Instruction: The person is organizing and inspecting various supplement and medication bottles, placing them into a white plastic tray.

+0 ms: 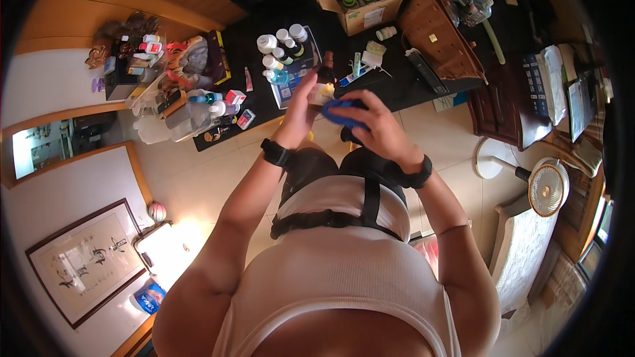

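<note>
My left hand (301, 114) is closed round a brown bottle (323, 87) with a pale label, held upright at the front edge of the black table. A reddish-brown neck tops the bottle. In my right hand (381, 125) is a bunched blue cloth (342, 114), pressed against or very close to the bottle's lower side. The right fingers bend over the cloth and hide part of it. Just beyond my left hand lies a tray (286, 96) with a blue-patterned base, carrying several white-capped bottles (267, 43) and a turquoise bottle (276, 77).
At the back of the table stands an open cardboard box (374, 18) with green-capped bottles. A brown case (433, 23) leans to its right. Small tubes and packets lie nearer. Clear plastic containers (188, 119) crowd the left end. A fan (548, 188) stands at right.
</note>
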`<move>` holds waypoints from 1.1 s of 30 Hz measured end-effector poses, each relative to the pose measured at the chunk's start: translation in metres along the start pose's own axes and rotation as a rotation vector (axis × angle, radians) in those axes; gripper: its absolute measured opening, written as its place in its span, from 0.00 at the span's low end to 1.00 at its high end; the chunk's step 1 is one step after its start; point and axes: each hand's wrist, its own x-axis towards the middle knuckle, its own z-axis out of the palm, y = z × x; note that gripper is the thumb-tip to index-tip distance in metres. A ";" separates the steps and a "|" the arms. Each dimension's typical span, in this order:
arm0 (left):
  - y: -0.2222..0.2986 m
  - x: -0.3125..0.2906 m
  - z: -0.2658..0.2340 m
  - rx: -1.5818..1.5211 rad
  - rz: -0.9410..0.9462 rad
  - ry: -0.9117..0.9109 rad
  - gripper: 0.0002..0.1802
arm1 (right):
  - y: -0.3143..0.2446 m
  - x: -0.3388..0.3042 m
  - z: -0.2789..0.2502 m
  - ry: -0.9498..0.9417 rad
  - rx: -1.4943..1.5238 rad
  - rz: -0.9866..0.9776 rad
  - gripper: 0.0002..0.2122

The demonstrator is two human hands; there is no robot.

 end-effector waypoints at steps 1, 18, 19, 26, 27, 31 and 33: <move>-0.005 -0.002 -0.005 0.078 -0.004 0.030 0.21 | 0.003 -0.001 -0.003 0.099 0.019 0.060 0.27; -0.023 0.004 -0.002 0.551 0.239 0.020 0.40 | 0.011 0.010 0.015 0.045 -0.198 0.063 0.28; -0.023 0.005 -0.003 0.583 0.256 0.032 0.41 | 0.007 0.007 0.018 0.057 -0.187 0.075 0.27; -0.044 0.004 -0.019 0.288 0.149 0.024 0.25 | 0.013 -0.002 -0.006 -0.047 -0.062 0.041 0.21; -0.040 0.000 -0.018 0.210 0.089 0.029 0.19 | 0.014 -0.004 -0.012 -0.038 0.011 0.067 0.21; -0.025 0.007 -0.023 0.414 -0.027 -0.064 0.17 | 0.034 -0.006 -0.015 0.171 0.079 0.136 0.22; -0.031 0.005 -0.014 0.336 0.007 0.021 0.17 | 0.038 -0.004 -0.015 0.336 0.044 0.227 0.23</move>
